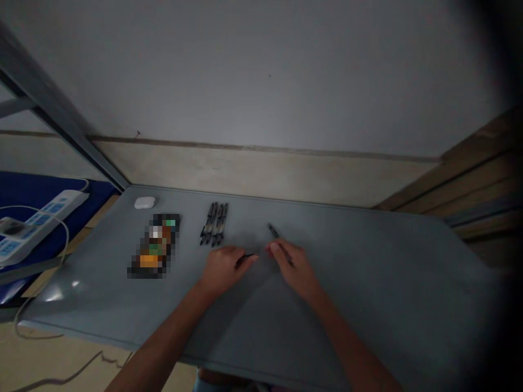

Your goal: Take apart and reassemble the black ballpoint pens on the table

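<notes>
forearms [163,332] reach over grey counter [388,294]. left hand [224,269]: grip nearly closed, pinching short black piece [247,256]. right hand [295,268]: grip closed on black pen [274,232], tip toward wall [261,71]. hands almost touching. row of pens [214,224] just beyond left hand.

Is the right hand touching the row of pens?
Apart. The head view shows gray tabletop between the right hand and the row of pens.
</notes>
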Demonstrator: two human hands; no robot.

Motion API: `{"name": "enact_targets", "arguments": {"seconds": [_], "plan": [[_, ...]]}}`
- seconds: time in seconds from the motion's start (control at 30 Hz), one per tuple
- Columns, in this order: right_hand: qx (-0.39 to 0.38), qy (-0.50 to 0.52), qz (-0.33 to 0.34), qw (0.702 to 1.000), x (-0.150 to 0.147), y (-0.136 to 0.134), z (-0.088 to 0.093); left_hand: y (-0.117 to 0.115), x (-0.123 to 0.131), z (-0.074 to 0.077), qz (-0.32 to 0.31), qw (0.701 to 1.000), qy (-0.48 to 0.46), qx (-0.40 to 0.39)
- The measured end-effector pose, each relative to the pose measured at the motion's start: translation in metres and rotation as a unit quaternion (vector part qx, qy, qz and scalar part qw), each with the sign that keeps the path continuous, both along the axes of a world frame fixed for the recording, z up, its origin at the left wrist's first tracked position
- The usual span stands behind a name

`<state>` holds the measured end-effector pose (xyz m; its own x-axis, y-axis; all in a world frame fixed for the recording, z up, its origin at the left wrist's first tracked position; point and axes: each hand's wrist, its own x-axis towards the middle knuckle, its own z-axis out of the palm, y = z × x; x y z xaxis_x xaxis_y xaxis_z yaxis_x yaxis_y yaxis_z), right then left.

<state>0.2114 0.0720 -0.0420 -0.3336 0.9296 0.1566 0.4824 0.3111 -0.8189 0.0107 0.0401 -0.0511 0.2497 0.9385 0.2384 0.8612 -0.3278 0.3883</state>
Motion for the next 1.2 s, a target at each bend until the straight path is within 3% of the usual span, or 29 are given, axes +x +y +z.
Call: {"name": "enact_targets", "arguments": {"seconds": [0.1, 0.43, 0.6, 0.77, 1.0, 1.2], "plan": [[-0.009, -0.011, 0.041, 0.999, -0.009, -0.007, -0.001, -0.001, 0.0, -0.003, -0.034, 0.999, 0.002, 0.015], [-0.014, -0.003, 0.057, 0.998, -0.013, -0.006, -0.003, 0.0, -0.002, -0.004, -0.078, 0.997, -0.007, 0.015], [-0.026, 0.039, -0.015, 0.999, -0.001, 0.002, 0.002, 0.003, -0.008, 0.005, -0.008, 0.993, -0.109, -0.037], [-0.045, 0.064, -0.059, 0.995, 0.008, 0.007, 0.004, 0.009, -0.016, 0.007, 0.071, 0.956, -0.268, -0.099], [-0.076, 0.053, -0.05, 0.994, 0.005, 0.002, 0.008, 0.007, -0.013, 0.014, 0.05, 0.926, -0.353, -0.122], [-0.047, 0.072, -0.057, 0.995, 0.007, 0.006, 0.008, 0.008, -0.013, 0.013, 0.061, 0.927, -0.346, -0.133]]}}
